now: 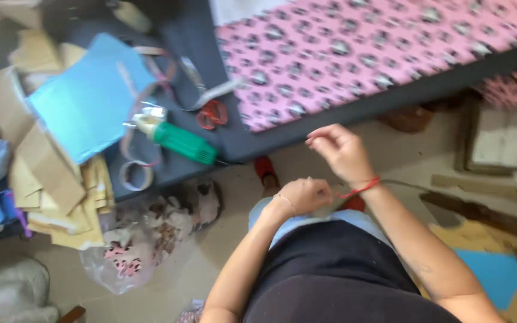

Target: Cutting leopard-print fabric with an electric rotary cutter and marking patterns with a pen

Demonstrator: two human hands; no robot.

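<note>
Hands at a fabric worktable, seen from above. Right hand [343,151] raised just off the dark table edge [330,122], fingers pinched narrow as if drawing something thin; whether a thread is held cannot be told through the blur. Left hand [304,195] lower, near the waist, curled into a loose fist, contents hidden. Red cord [360,189] circles the right wrist. Pink patterned cloth [360,48] lies flat on the table, within reach. Green-bodied glue gun [178,139] and red-handled scissors [212,113] rest beside a blue sheet [85,101], well apart from both hands. Cardboard pieces [49,179] are piled at the left; a bag of cloth scraps [145,245] sits on the floor.
</note>
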